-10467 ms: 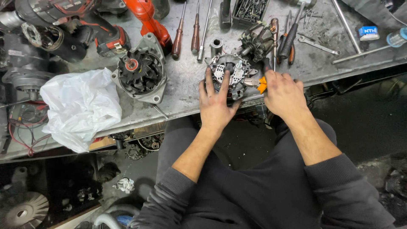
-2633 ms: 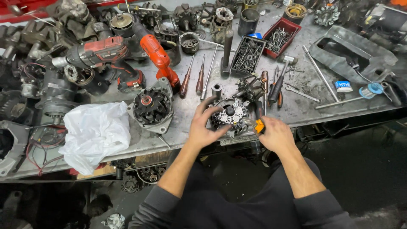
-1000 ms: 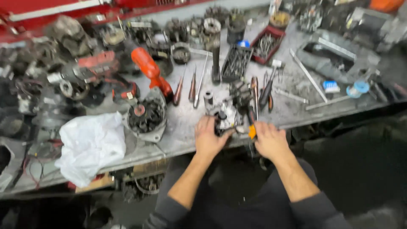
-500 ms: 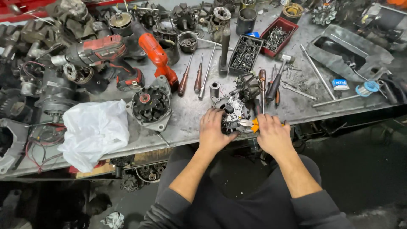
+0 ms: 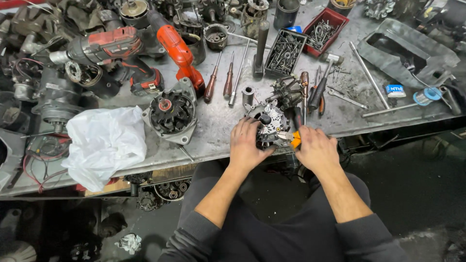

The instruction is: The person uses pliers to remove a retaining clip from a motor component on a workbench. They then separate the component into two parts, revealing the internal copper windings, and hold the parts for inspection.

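Observation:
A silver alternator housing (image 5: pixel 270 120) with a black centre hub lies near the front edge of the grey metal workbench (image 5: pixel 218 126). My left hand (image 5: pixel 246 143) rests on its left side, fingers curled over the rim. My right hand (image 5: pixel 315 148) sits just right of it, closed around an orange-handled tool (image 5: pixel 294 139) whose tip points into the housing. Both forearms reach up from my lap.
Left of the housing lies a second alternator half with a red centre (image 5: pixel 170 112), then a white plastic bag (image 5: pixel 104 143). Behind stand screwdrivers (image 5: pixel 212 83), a rotor (image 5: pixel 287 93), a red power drill (image 5: pixel 109 51), an orange tool (image 5: pixel 178 48) and trays of bolts (image 5: pixel 286 51).
The view has shifted and steadied over the frames. My hands stay at the housing by the bench edge, the right one still holding the orange-handled tool against it.

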